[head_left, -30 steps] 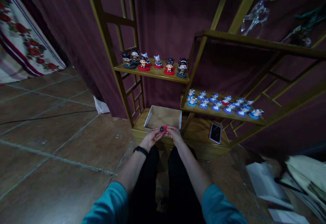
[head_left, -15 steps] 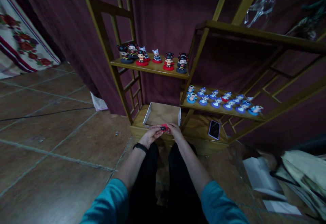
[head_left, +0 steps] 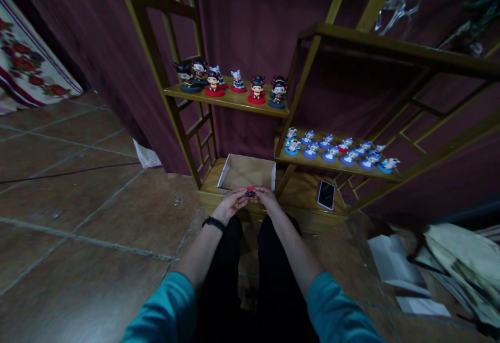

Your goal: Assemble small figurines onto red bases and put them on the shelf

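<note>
Between my two hands is a small red and black figurine (head_left: 250,193), held just in front of the open cardboard box. My left hand (head_left: 231,204), with a black band at the wrist, grips it from the left side. From the right, my right hand (head_left: 266,198) has its fingers closed on the same figurine. The fingers cover much of it, so its shape is partly hidden. Behind my hands the shallow cardboard box (head_left: 250,171) stands on the low wooden base, its brown inside showing.
Several black-haired and grey figurines on red or dark bases line the upper left shelf (head_left: 228,98). Blue and purple figurines fill the lower right shelf (head_left: 339,167). A phone (head_left: 326,195) lies on the wooden base. A glass deer (head_left: 402,4) stands at upper right. Bags (head_left: 457,254) lie on the floor.
The view has shifted slightly. The figurine between my hands has been turned a little and shows a different side; both hands stay on it.
</note>
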`<state>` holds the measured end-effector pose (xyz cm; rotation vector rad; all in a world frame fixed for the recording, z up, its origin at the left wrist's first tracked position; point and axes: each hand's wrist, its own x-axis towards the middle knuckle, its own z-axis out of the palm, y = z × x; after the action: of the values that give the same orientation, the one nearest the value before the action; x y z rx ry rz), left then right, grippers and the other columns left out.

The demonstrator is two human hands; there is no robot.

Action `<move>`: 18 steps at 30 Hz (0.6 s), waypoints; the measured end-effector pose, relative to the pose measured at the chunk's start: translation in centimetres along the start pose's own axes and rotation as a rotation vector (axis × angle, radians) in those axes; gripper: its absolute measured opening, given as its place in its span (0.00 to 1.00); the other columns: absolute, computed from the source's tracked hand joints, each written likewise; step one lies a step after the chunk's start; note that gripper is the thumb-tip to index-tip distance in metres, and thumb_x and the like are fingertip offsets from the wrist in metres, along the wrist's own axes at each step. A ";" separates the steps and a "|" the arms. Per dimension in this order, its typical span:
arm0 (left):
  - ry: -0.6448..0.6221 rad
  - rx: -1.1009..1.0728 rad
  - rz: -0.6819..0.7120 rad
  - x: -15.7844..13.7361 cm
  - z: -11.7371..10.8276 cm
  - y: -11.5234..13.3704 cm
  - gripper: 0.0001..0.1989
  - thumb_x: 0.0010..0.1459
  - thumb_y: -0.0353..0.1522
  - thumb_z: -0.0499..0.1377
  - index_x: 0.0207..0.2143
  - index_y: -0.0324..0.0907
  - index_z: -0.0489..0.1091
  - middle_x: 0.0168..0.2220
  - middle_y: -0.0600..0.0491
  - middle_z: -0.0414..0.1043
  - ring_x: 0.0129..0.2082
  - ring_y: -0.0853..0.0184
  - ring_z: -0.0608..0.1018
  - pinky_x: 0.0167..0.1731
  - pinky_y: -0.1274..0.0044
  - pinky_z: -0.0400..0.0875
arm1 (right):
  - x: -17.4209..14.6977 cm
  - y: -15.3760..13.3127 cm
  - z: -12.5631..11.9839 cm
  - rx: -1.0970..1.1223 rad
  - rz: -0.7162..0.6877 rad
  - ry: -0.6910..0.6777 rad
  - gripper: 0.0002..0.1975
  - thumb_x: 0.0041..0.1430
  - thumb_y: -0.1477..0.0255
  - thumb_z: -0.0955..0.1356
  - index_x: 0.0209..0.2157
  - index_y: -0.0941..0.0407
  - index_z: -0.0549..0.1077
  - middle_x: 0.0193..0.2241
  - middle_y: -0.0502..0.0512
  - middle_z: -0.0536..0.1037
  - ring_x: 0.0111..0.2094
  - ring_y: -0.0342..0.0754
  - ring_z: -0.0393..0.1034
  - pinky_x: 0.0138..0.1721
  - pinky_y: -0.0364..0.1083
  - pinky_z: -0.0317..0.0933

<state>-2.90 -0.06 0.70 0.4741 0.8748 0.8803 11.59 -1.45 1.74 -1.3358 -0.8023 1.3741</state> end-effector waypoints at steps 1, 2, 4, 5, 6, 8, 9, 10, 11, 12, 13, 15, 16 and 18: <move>0.002 0.008 0.003 0.0 0.0 0.0 0.06 0.49 0.26 0.62 0.32 0.37 0.70 0.29 0.49 0.76 0.25 0.70 0.78 0.25 0.82 0.71 | 0.0 0.0 0.0 -0.011 -0.002 -0.005 0.10 0.40 0.69 0.71 0.27 0.59 0.75 0.14 0.45 0.71 0.15 0.36 0.59 0.18 0.38 0.54; -0.003 0.013 0.004 0.0 -0.1 0.0 0.06 0.49 0.26 0.62 0.32 0.36 0.71 0.28 0.49 0.76 0.25 0.70 0.78 0.24 0.83 0.70 | -0.1 0.0 0.0 -0.020 -0.002 -0.011 0.09 0.40 0.70 0.71 0.27 0.59 0.76 0.14 0.45 0.71 0.15 0.36 0.58 0.18 0.38 0.54; -0.024 0.013 0.001 0.1 -0.1 0.0 0.06 0.49 0.25 0.62 0.32 0.35 0.71 0.28 0.48 0.75 0.25 0.70 0.78 0.23 0.84 0.69 | -0.1 0.0 0.0 -0.029 -0.005 -0.019 0.08 0.41 0.71 0.70 0.27 0.58 0.76 0.14 0.45 0.71 0.14 0.36 0.57 0.18 0.38 0.53; -0.033 0.009 -0.002 0.0 0.0 0.0 0.05 0.49 0.25 0.62 0.32 0.35 0.71 0.27 0.48 0.75 0.25 0.70 0.78 0.23 0.84 0.69 | -0.1 0.0 -0.1 -0.028 -0.008 -0.021 0.07 0.41 0.71 0.70 0.26 0.58 0.76 0.13 0.45 0.71 0.13 0.36 0.57 0.17 0.38 0.53; -0.040 0.001 -0.006 0.0 0.0 -0.1 0.05 0.49 0.24 0.61 0.32 0.34 0.71 0.27 0.47 0.75 0.25 0.70 0.77 0.23 0.83 0.70 | -0.1 -0.1 -0.1 -0.026 -0.010 -0.025 0.07 0.41 0.72 0.70 0.26 0.59 0.76 0.13 0.45 0.71 0.13 0.36 0.57 0.17 0.38 0.53; -0.040 -0.022 -0.009 0.0 0.1 -0.1 0.04 0.50 0.23 0.61 0.31 0.33 0.71 0.26 0.47 0.75 0.24 0.70 0.77 0.24 0.82 0.71 | 0.0 -0.2 -0.1 -0.008 -0.007 -0.031 0.07 0.41 0.72 0.70 0.27 0.59 0.75 0.14 0.46 0.72 0.13 0.36 0.57 0.17 0.38 0.53; -0.034 -0.037 -0.007 0.0 0.2 0.0 0.04 0.50 0.23 0.60 0.31 0.33 0.71 0.26 0.47 0.75 0.24 0.70 0.77 0.25 0.82 0.71 | 0.0 -0.3 -0.2 0.007 0.000 -0.032 0.07 0.41 0.72 0.70 0.27 0.59 0.75 0.14 0.46 0.72 0.13 0.36 0.58 0.17 0.38 0.54; -0.026 -0.053 -0.003 -0.1 0.3 0.0 0.03 0.50 0.22 0.60 0.31 0.33 0.71 0.26 0.47 0.75 0.24 0.70 0.77 0.27 0.81 0.72 | 0.0 -0.3 -0.2 0.024 0.008 -0.032 0.08 0.41 0.72 0.70 0.28 0.59 0.75 0.15 0.47 0.73 0.14 0.36 0.58 0.17 0.38 0.55; -0.017 -0.067 0.001 -0.1 0.3 0.0 0.03 0.50 0.22 0.60 0.30 0.33 0.71 0.26 0.47 0.75 0.25 0.69 0.77 0.28 0.81 0.72 | -0.1 -0.4 -0.2 0.042 0.018 -0.030 0.08 0.42 0.71 0.70 0.28 0.59 0.75 0.15 0.47 0.73 0.14 0.36 0.59 0.18 0.38 0.55; -0.010 -0.080 0.003 0.0 0.4 0.0 0.03 0.50 0.21 0.59 0.30 0.33 0.71 0.26 0.46 0.75 0.25 0.69 0.77 0.29 0.80 0.73 | -0.1 -0.4 -0.2 0.059 0.029 -0.026 0.09 0.42 0.71 0.70 0.29 0.58 0.75 0.16 0.47 0.73 0.14 0.36 0.59 0.18 0.38 0.56; -0.004 -0.091 0.004 0.0 0.4 0.0 0.03 0.50 0.21 0.59 0.29 0.33 0.70 0.26 0.46 0.75 0.26 0.69 0.78 0.30 0.80 0.73 | -0.1 -0.5 -0.2 0.067 0.044 -0.021 0.09 0.42 0.72 0.70 0.29 0.58 0.75 0.16 0.47 0.73 0.15 0.36 0.60 0.18 0.38 0.56; 0.001 -0.109 -0.003 0.0 0.4 0.0 0.03 0.51 0.21 0.58 0.29 0.32 0.70 0.26 0.45 0.75 0.27 0.68 0.78 0.32 0.78 0.74 | -0.2 -0.5 -0.2 0.062 0.075 -0.017 0.08 0.41 0.74 0.70 0.29 0.58 0.74 0.15 0.46 0.72 0.15 0.36 0.60 0.18 0.37 0.57; -0.001 -0.115 -0.008 0.1 0.5 0.0 0.03 0.51 0.20 0.58 0.29 0.32 0.70 0.27 0.45 0.75 0.27 0.67 0.78 0.32 0.78 0.74 | -0.2 -0.5 -0.1 0.053 0.089 -0.016 0.08 0.41 0.75 0.70 0.28 0.58 0.74 0.15 0.46 0.72 0.15 0.36 0.60 0.18 0.37 0.56; -0.017 -0.115 -0.014 0.1 0.5 0.0 0.04 0.51 0.20 0.57 0.30 0.32 0.70 0.27 0.44 0.75 0.28 0.66 0.78 0.33 0.77 0.74 | -0.3 -0.5 0.0 0.034 0.104 -0.014 0.07 0.40 0.77 0.69 0.27 0.59 0.74 0.14 0.46 0.71 0.15 0.36 0.60 0.17 0.37 0.56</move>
<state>-2.49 0.04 0.95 0.3748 0.8068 0.9075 11.69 -1.58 2.23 -1.3587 -0.7239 1.4738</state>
